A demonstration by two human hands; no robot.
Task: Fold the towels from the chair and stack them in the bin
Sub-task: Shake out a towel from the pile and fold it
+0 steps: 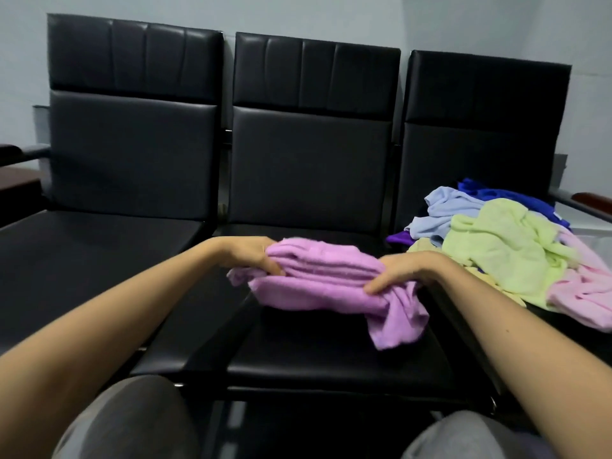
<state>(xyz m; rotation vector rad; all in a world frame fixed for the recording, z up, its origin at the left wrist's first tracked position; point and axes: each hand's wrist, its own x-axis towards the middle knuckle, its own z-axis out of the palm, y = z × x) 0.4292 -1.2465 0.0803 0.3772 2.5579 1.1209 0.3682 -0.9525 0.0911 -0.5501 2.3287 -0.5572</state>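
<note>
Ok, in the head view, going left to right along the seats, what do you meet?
The left chair seat → left hand → lilac towel held between both hands → right hand → pile of unfolded towels.

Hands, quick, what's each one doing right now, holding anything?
Left hand: grips the left end of the pink-purple towel.
Right hand: grips the same towel's right end, over the middle chair seat.
</note>
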